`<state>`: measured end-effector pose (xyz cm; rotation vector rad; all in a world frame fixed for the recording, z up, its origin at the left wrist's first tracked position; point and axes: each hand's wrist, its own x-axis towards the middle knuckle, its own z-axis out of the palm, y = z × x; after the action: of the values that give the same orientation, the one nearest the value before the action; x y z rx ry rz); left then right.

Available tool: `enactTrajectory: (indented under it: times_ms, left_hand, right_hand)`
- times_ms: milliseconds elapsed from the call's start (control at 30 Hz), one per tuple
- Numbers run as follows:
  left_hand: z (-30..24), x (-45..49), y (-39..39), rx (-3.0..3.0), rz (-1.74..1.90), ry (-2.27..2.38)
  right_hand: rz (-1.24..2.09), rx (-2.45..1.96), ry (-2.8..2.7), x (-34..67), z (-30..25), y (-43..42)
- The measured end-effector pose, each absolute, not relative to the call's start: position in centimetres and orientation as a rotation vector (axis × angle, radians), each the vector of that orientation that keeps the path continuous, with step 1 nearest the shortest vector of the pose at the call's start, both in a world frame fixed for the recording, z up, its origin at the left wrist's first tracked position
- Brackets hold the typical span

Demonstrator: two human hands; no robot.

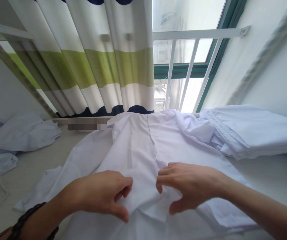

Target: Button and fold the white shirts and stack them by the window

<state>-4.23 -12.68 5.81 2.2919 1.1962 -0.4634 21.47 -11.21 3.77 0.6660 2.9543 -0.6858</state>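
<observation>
A white long-sleeved garment, perhaps a lab coat or shirt (138,150), lies spread out in front of me with its sleeves out to the sides. A seam or opening edge runs down its middle. My left hand (108,193) is over the left part of the garment, thumb apart from the curled fingers, with nothing held. Over the right part is my right hand (185,186), its fingers bent and the thumb apart, also holding nothing. Whether the fingertips touch the cloth I cannot tell. A dark braided bracelet (25,218) circles my left wrist.
Folded white cloth (255,133) is stacked at the right. Crumpled white cloth (23,133) lies at the left, near a white cable (2,186). Behind stand a striped curtain (90,66), a white railing (198,34) and a green-framed window (193,70).
</observation>
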Motion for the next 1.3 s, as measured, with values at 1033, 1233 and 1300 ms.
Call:
enactTrajectory:
  times_ms: [1033,1233,1300]
  left_hand:
    - [1.6,-3.3,-13.0,2.594,-0.256,0.941]
    - [2.9,-1.8,-10.9,2.674,-0.168,1.062]
    - [2.9,-1.2,-9.6,2.73,-0.111,1.107]
  right_hand:
    - [-0.694,1.302,2.546,25.4,4.5,-8.8]
    - [-0.941,0.965,2.602,26.1,6.7,-8.7]
    - [-1.08,0.915,2.648,26.3,7.4,-8.8]
